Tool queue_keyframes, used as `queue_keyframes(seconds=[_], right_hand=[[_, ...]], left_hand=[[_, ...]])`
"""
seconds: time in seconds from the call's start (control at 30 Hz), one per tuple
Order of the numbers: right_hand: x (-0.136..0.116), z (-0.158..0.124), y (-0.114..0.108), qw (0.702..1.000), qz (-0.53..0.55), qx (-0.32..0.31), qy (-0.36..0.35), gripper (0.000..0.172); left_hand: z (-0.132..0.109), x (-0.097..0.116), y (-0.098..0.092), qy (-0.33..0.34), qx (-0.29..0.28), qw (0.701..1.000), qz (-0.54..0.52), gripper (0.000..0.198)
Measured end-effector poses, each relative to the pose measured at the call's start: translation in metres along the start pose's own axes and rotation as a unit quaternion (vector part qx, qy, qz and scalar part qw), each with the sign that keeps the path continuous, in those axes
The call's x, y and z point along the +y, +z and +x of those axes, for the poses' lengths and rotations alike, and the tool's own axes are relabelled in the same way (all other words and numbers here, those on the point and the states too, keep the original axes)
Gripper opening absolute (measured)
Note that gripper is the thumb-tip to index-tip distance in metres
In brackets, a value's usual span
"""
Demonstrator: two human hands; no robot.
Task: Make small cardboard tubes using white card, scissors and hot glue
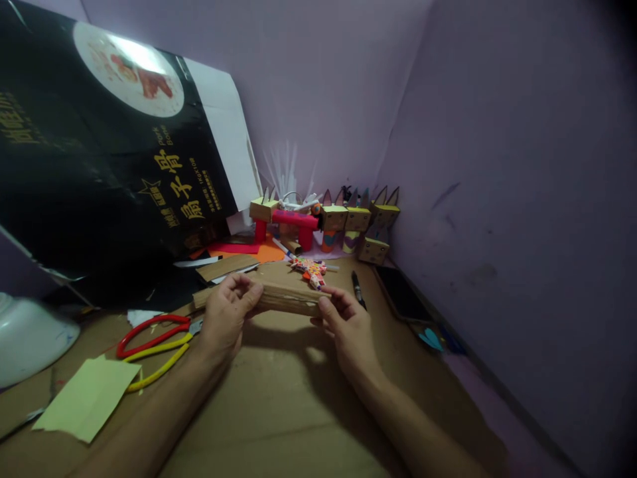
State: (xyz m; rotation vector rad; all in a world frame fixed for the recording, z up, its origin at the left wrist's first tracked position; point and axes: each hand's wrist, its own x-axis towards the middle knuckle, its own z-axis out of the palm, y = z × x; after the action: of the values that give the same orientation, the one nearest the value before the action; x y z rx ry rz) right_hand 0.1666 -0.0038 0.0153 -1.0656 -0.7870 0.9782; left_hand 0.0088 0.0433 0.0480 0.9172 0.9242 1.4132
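Observation:
A narrow strip of brown cardboard (291, 300) is held level above the work surface, its torn, layered edge facing me. My left hand (226, 315) pinches its left end between thumb and fingers. At the opposite end my right hand (348, 325) grips it the same way, thumb on the near side. Both hands are closed on the strip, and their shadow falls on the brown board (279, 411) underneath. Just left of my left hand lie scissors (164, 338) with red and yellow handles, their blades partly hidden behind that hand.
Pale green paper (92, 395) and a white bottle (34, 338) are at the left. A large black box (114, 166) leans behind them. Several cardboard animal heads (358, 218) line the back wall. A marker (357, 289) and a phone (403, 292) lie to the right.

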Motion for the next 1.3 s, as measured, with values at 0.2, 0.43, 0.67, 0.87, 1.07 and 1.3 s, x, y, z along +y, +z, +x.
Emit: queue_keyframes(seconds=[0.2,0.43,0.67,0.87,1.07,1.3], right_hand=[[-0.003,0.010,-0.005,0.995,0.064,0.063,-0.042,0.032],[-0.010,0.011,-0.007,0.996,0.043,0.046,-0.068,0.027],[-0.018,0.007,-0.007,0.987,-0.064,-0.072,-0.125,0.008],[-0.014,0.005,-0.011,0.985,-0.094,-0.053,-0.135,0.009],[-0.008,0.003,-0.015,0.989,-0.066,-0.041,-0.126,0.013],[-0.004,0.008,-0.012,0.995,0.043,-0.072,-0.044,0.019]], left_hand=[[-0.006,-0.009,-0.004,-0.033,-0.023,0.998,0.041,0.032],[-0.013,-0.011,-0.004,-0.085,-0.075,0.993,0.041,0.034],[-0.011,-0.015,-0.005,-0.091,-0.091,0.991,0.020,0.032],[-0.017,-0.020,-0.003,-0.049,-0.115,0.990,0.064,0.025],[-0.022,-0.027,0.001,-0.009,-0.086,0.993,0.083,0.015],[-0.016,-0.023,-0.004,-0.012,-0.096,0.991,0.087,0.017]])
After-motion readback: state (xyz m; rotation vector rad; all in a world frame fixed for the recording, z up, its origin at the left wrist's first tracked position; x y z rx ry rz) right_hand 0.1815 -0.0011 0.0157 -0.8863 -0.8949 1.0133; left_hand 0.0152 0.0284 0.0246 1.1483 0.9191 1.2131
